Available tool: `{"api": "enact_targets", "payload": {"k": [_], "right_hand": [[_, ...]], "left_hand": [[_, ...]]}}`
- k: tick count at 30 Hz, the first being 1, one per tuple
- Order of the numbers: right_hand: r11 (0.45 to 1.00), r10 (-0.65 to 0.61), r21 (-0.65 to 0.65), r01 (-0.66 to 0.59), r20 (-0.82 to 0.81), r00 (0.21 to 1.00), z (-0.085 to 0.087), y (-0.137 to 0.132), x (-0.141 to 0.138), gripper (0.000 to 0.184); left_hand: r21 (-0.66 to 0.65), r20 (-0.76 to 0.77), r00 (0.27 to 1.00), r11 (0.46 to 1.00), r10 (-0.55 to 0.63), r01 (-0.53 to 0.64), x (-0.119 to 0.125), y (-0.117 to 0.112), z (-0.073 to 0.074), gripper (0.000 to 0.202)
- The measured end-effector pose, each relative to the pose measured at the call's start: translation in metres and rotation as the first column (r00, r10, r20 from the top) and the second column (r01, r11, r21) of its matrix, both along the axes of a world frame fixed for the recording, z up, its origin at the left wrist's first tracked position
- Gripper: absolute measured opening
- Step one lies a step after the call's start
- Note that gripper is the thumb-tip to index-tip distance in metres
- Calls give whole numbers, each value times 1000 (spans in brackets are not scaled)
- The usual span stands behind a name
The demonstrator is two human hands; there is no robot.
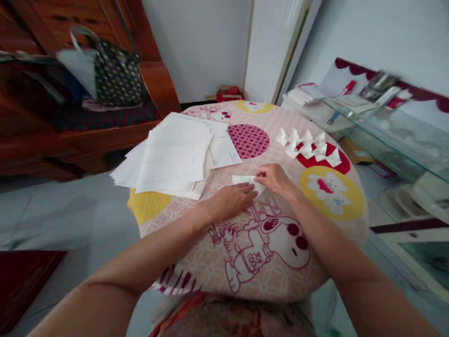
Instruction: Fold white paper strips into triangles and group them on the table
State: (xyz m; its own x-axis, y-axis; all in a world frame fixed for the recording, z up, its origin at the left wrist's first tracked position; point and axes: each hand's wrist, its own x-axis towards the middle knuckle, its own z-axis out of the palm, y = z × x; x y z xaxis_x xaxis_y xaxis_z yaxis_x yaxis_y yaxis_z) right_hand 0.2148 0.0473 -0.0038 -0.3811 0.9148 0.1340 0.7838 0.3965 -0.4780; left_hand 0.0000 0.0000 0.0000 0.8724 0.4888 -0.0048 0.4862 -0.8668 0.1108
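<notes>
A small folded piece of white paper lies on the patterned tablecloth in the middle of the round table. My left hand rests flat on its lower part, fingers stretched out. With thumb and fingertips, my right hand pinches the paper's upper right edge. Part of the paper is hidden under the hands. To the right stand several folded white paper shapes with pointed tops, set in two rows. A loose stack of white paper sheets lies to the left, some with faint print.
On the right, a glass shelf with small items stands close to the table. At the back left, a dark patterned bag sits on a wooden bench. A red item lies behind the table.
</notes>
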Motion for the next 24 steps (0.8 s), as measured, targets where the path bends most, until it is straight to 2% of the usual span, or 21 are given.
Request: {"api": "enact_targets", "payload": {"k": [4,8,12,16,24], "right_hand": [[998,16,59,-15,-23,1000,-2,0,1,12],[994,6,112,-5,-9,1000,-6,-8,3,11],[983,37,178,-52,84,996,-8,-18,5,11],[967,61,231,-103,182,981,-9,-25,6,19],[925,101,308,-222,364,926,-16,-42,5,27]], "left_hand": [[-16,0,1000,1000,17,-17,-3,2,0,36],[-35,-8,1000,999,18,-19,-5,2,3,35],[-38,17,1000,999,19,-19,-5,2,5,32],[-34,19,999,999,30,-29,-4,2,7,29],[-7,-86,992,995,94,-95,2,-3,19,26]]}}
